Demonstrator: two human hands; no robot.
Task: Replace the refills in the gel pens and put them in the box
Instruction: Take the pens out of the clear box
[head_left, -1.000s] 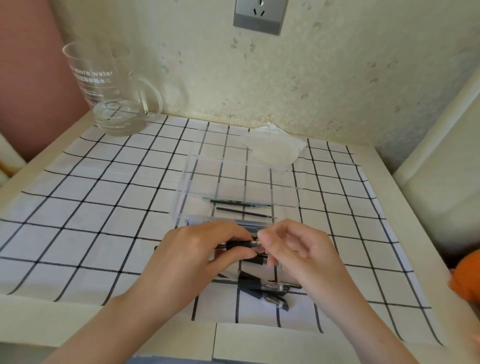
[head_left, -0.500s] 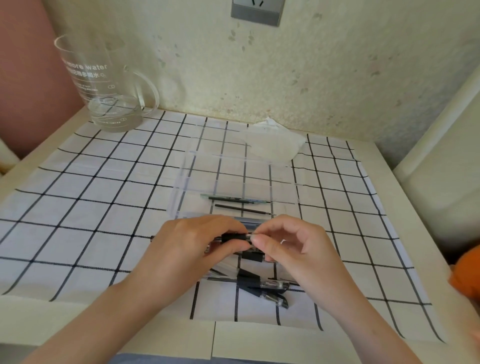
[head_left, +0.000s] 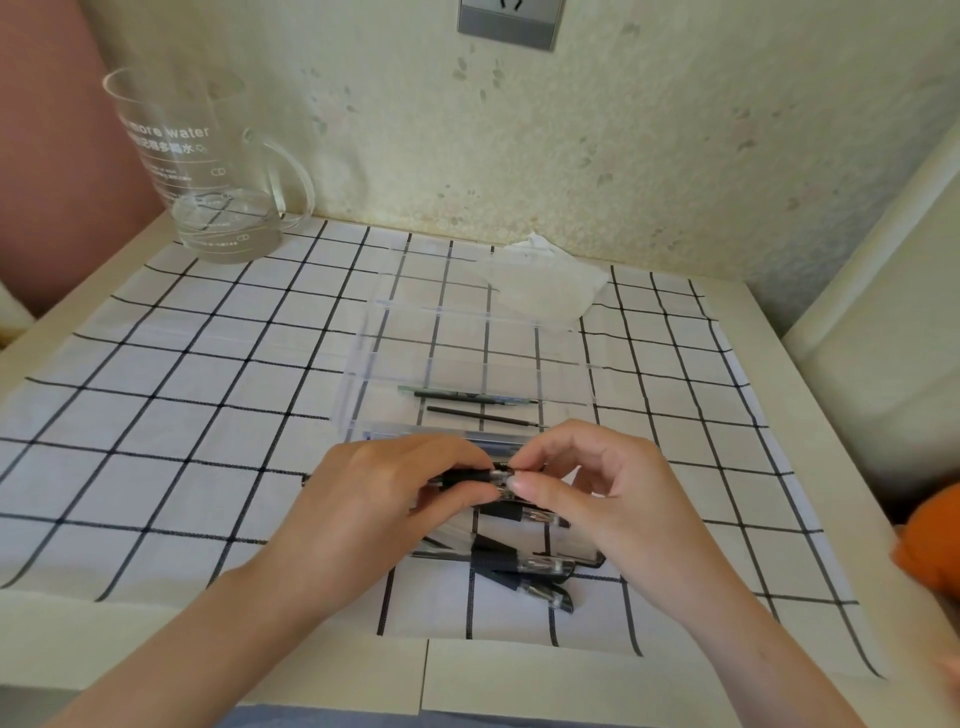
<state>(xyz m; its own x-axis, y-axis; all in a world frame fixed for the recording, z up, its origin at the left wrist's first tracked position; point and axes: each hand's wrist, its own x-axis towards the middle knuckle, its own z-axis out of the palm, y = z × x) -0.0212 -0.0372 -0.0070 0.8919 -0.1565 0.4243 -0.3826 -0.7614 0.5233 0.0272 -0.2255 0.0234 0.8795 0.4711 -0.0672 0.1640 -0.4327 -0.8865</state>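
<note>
Nearest the viewer, the pale, smooth table carries a white cloth printed with a black square grid; it lies flat.

Below and between the two wrists lie loose gel pens; each is a slim cylinder with a black ribbed grip and a clear plastic tip section; they overlap at shallow angles.

The left hand is curled round the barrel of one gel pen, held roughly level just above the loose ones; the right hand pinches the clear tip end of the same pen between thumb and forefinger, its other fingers loosely bent; the two sets of fingertips nearly touch.

Immediately beyond the knuckles stands the box; it is rectangular, clear, hard plastic and open on top; two thin dark refills lie lengthwise on its floor, near the wall closest to the hands.

Behind the box, further from the right hand, sits a crumpled white tissue.

Far beyond the left hand, at the cloth's corner, stands a clear handled jug with white lettering; a little water sits in its base.

To the right of the right hand, at the frame edge, is an orange object; its shape cannot be told.
</note>
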